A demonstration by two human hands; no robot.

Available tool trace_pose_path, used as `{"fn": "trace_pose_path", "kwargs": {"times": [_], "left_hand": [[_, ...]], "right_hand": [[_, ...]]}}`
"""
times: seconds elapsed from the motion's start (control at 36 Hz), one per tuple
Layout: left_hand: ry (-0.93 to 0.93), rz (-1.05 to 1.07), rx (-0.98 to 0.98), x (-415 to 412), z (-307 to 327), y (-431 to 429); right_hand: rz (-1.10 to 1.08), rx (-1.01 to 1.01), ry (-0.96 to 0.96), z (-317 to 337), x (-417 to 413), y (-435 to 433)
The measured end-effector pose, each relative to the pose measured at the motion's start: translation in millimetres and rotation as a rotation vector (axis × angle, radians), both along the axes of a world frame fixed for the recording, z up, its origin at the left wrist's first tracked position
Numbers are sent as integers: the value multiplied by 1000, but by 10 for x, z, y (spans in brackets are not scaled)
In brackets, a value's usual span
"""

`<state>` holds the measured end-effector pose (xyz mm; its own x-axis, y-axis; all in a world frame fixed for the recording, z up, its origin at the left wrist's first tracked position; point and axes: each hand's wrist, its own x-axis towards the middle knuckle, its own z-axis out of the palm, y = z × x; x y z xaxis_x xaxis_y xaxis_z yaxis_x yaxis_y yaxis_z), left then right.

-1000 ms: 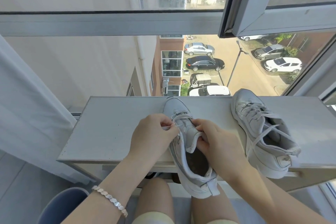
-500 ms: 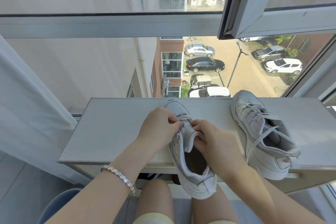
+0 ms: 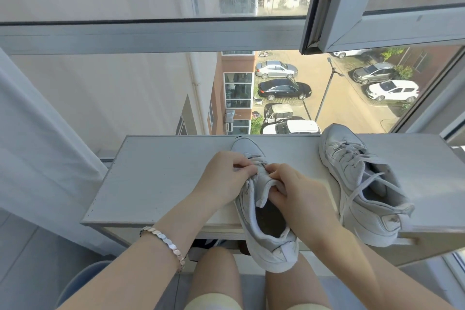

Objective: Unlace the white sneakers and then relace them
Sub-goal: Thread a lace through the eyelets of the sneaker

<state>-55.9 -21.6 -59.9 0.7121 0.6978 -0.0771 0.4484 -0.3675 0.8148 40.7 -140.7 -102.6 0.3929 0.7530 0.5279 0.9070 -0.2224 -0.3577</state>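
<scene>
single head view, looking forward and down (wide-angle), close over the desk, window beyond

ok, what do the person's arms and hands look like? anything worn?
No sleeves or gloves in view; the left hand and right hand are bare, with no rings visible. The left wrist wears a bracelet of flat, silvery metallic links.

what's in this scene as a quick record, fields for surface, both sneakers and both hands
surface: white ledge below the window
middle sneaker: heel overhangs the ledge edge, lace showing only near the toe
right sneaker: lies on the ledge, laced, untouched
left hand: pinches the lace near the toe
right hand: grips the middle sneaker beside its tongue
</scene>
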Motion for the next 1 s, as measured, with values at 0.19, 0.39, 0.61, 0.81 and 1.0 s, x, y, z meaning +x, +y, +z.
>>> {"fn": "trace_pose_path", "kwargs": {"times": [0.19,0.39,0.61,0.81,1.0], "left_hand": [[-34,20,59,-62,-71,-115],[-27,79,27,-1,-7,-51],[-77,68,-9,-24,26,-101],[76,-148,43,-168,95,-218],[20,-72,174,-139,58,-264]], "right_hand": [[15,75,10,9,-29,9],[2,67,25,20,-37,2],[-66,83,84,20,-40,-20],[28,76,317,34,-34,-77],[131,37,649,158,39,-220]]}}
